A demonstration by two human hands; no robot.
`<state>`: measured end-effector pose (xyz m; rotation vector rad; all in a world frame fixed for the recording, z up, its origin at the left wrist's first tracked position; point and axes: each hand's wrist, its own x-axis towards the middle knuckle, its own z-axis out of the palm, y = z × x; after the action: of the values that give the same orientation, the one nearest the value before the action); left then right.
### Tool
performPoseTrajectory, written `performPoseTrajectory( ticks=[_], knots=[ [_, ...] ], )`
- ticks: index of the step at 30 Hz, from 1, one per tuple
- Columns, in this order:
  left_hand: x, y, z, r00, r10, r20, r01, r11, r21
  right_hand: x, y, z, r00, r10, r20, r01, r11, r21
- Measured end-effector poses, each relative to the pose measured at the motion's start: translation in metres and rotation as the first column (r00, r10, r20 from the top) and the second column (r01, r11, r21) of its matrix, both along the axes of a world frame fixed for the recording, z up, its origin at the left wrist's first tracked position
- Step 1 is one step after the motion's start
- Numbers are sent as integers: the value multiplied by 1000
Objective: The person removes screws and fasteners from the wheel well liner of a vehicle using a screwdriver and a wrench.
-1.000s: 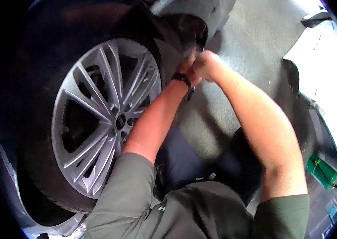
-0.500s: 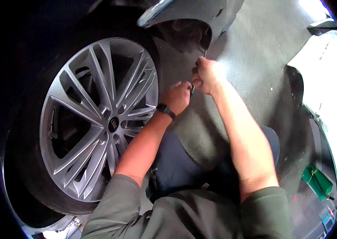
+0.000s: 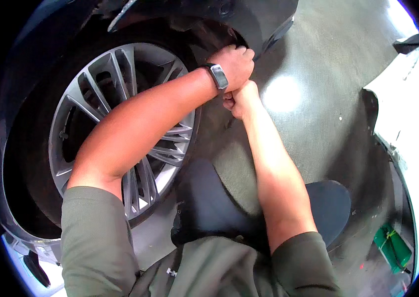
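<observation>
beside the front of a silver multi-spoke alloy wheel (image 3: 146, 184), two bare hands meet under the edge of a car's dark body panel (image 3: 264, 20), which spans the top of the view. the left hand (image 3: 232, 64), with a black fitness band (image 3: 219, 76) on its wrist, is uppermost, its back toward the camera and its fingers bent near the panel's lower opening; one cannot tell whether it grasps anything. just below it, touching or nearly so, the right hand (image 3: 241, 100) is clenched, fingers curled toward the palm, and whatever it may enclose is hidden. the left forearm crosses in front of the wheel, while the right one rises over the grey floor (image 3: 318, 84), where a round patch of light shines. olive sleeves (image 3: 98, 237) cover both upper arms. along the right side stands a white car panel (image 3: 407, 99), and near its lower end lies a green oblong object (image 3: 392, 250) bound with a light-green tie.
</observation>
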<state>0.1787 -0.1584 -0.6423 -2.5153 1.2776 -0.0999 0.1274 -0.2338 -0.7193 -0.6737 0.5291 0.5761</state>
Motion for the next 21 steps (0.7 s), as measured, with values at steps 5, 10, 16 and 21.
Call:
performPoseTrajectory(
  ticks=[5, 10, 16, 21],
  knots=[
    [-7, 9, -7, 987, -72, 142, 67, 997, 37, -1, -5, 0, 1000, 24, 10, -24, 999, -24],
    [-1, 5, -9, 982, -154, 106, 128, 968, 218, -3, -6, -8, 1000, 28, -2, -28, 999, -24],
    [1, -3, -8, 979, -196, 49, 158, 895, 418, -8, -6, 0, 1000, -23, -13, 23, 1000, 2],
    [13, -30, -14, 997, -40, -59, 70, 725, 686, -6, -17, 2, 1000, 0, -28, 1, 1000, 31]
  ],
)
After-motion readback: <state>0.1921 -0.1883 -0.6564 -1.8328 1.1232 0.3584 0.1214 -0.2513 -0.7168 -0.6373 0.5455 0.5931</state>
